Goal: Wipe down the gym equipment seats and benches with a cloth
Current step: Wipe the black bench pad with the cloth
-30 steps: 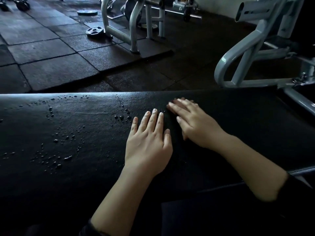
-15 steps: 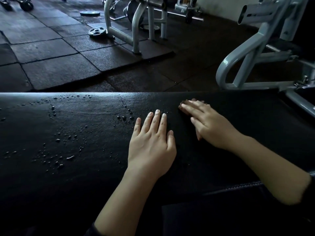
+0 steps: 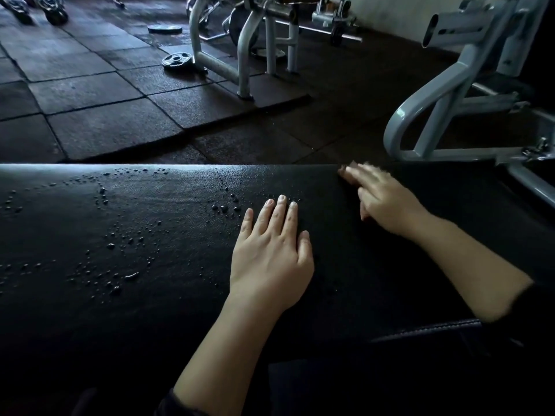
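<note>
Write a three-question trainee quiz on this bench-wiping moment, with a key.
1. True or false: water droplets lie on the bench pad on the side of the left hand away from the right hand.
2. Which hand reaches the pad's far edge? A) left hand B) right hand
3. Fill in: a weight ____ lies on the floor mats beside the white frame.

Key: 1 true; 2 B; 3 plate.

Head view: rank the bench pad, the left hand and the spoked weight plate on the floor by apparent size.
1. bench pad
2. left hand
3. spoked weight plate, though it lies farther off, so its true size against the hand is unsure.
</note>
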### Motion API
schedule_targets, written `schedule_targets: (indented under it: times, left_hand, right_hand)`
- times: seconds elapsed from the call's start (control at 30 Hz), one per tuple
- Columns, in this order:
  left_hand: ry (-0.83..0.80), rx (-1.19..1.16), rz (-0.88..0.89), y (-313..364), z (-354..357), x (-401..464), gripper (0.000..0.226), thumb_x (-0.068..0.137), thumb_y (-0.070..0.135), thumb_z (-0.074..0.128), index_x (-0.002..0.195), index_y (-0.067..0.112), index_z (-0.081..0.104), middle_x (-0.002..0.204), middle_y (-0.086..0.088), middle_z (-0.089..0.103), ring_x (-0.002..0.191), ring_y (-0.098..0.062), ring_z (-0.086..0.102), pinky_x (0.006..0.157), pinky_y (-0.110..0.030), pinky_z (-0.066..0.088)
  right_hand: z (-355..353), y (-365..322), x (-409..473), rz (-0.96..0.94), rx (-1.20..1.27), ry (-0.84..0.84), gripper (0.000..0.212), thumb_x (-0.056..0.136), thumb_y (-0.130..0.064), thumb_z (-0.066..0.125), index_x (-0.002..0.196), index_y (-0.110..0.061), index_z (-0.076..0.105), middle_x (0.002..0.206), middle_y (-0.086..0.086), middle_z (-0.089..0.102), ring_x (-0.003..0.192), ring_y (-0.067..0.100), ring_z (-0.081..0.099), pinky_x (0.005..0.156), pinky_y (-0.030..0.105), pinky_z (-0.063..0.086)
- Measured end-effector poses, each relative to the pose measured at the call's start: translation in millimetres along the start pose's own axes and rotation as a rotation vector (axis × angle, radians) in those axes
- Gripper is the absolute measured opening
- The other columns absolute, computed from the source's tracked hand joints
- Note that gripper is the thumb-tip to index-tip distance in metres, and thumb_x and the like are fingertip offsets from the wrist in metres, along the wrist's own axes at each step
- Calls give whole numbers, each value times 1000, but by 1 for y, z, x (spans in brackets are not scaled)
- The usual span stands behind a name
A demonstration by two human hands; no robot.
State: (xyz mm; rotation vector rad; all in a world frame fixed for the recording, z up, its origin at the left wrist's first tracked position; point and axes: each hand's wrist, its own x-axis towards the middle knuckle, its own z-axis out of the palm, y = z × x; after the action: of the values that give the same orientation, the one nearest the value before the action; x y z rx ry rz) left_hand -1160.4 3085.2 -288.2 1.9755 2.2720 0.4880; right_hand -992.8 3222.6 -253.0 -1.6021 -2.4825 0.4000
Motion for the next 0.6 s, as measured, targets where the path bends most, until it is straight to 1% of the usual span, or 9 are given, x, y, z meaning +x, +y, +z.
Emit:
schedule_targets:
  times: [0.07, 0.13, 0.17, 0.23, 0.27, 0.33, 0.43, 0.53, 0.6]
  left_hand:
    - [-10, 2, 1, -1, 0, 0, 67, 90, 47, 2, 154, 26, 2, 161, 10, -6, 146, -5, -11, 117, -32, -15]
    - [-25, -6, 9, -1, -2, 1, 59, 99, 45, 9, 154, 25, 4, 161, 9, -5, 146, -5, -11, 116, -31, -15]
    - [-30, -23, 20, -2, -3, 1, 57, 101, 44, 15, 154, 25, 6, 162, 8, -3, 147, -5, -10, 116, -30, -14]
    - [-35, -107, 41, -3, -11, -1, 55, 102, 43, 24, 154, 25, 16, 162, 7, 6, 147, -4, -4, 117, -27, -11]
    - [-32, -161, 46, -5, -17, -4, 54, 102, 43, 27, 152, 25, 21, 161, 8, 11, 147, -2, 0, 118, -27, -8]
    - [-8, -175, 64, -15, -29, -12, 52, 102, 44, 29, 151, 28, 26, 159, 12, 17, 146, 0, 5, 119, -28, -5]
    - [16, -19, 74, -40, -43, -27, 60, 95, 55, 14, 151, 34, 25, 159, 15, 15, 146, 0, 5, 120, -31, -4]
    - [-36, 107, 38, -64, -47, -37, 73, 84, 63, -1, 151, 40, 17, 159, 18, 9, 146, -1, -1, 120, -36, -6]
    - [-79, 119, 25, -72, -44, -42, 80, 76, 66, -11, 150, 45, 9, 159, 20, 1, 146, -1, -6, 119, -38, -8]
  right_hand:
    - [5, -10, -31, -86, 5, -12, 50, 101, -20, 35, 149, -28, 24, 158, -8, 11, 145, 10, 3, 113, 28, 1]
    - [10, -19, -57, -149, 63, 8, 52, 99, -21, 41, 146, -38, 26, 156, -16, 13, 144, 7, 6, 115, 27, 6]
    - [13, -23, -68, -186, 82, 22, 54, 98, -21, 43, 143, -44, 26, 152, -21, 15, 142, 2, 7, 114, 21, 7]
    - [17, -29, -86, -263, 93, 48, 57, 96, -19, 47, 134, -54, 23, 144, -30, 16, 135, -11, 5, 106, 5, 2]
    - [18, -30, -93, -284, 104, 57, 58, 95, -18, 49, 129, -57, 23, 141, -33, 15, 132, -16, 4, 103, 1, -1]
    - [20, -31, -103, -292, 121, 70, 59, 94, -17, 51, 125, -58, 23, 140, -33, 15, 132, -17, 4, 103, 0, -1]
    - [22, -31, -115, -306, 115, 62, 57, 93, -16, 52, 128, -53, 27, 142, -31, 19, 132, -18, 6, 106, 2, 1]
    - [20, -29, -122, -320, 131, 26, 59, 93, -16, 53, 131, -53, 26, 146, -30, 21, 132, -23, 5, 108, 2, 2]
    - [19, -29, -122, -316, 136, -3, 61, 93, -17, 52, 130, -56, 23, 148, -31, 21, 135, -19, 7, 108, 3, 2]
